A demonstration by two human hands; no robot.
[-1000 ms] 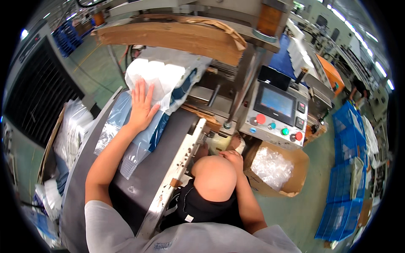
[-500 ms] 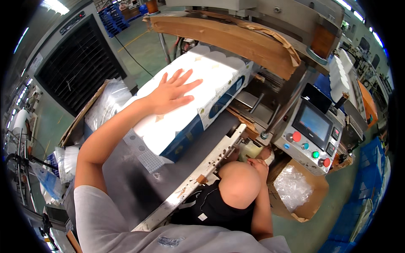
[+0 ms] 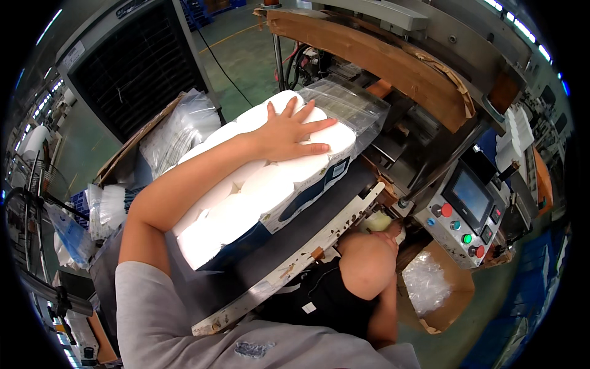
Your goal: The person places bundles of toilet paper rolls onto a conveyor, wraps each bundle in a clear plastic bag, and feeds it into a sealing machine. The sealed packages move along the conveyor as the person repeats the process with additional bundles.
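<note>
A long pack of white paper rolls (image 3: 249,190), with a dark blue printed side, lies on the dark conveyor belt (image 3: 252,264). Spread over its top towards the far end is my left hand (image 3: 286,135), fingers apart and palm down on the rolls. Loose clear film (image 3: 353,107) sticks out past the pack's far end. Low on the right, my right forearm (image 3: 382,317) runs up beside my bent knee (image 3: 369,264). My right hand (image 3: 391,236) is mostly hidden behind the knee, near my foot; its fingers cannot be made out.
A white, chipped rail (image 3: 289,264) edges the belt. To the right stands a control panel (image 3: 458,215) with a screen and coloured buttons, above a cardboard box (image 3: 458,301) of clear film. Bundled plastic bags (image 3: 184,129) lie left. A cardboard-covered machine beam (image 3: 369,61) crosses ahead.
The view has shifted. Loose film now shows past the pack's far end, and the dotted flap at its near end is out of sight. My left hand stays spread on top.
</note>
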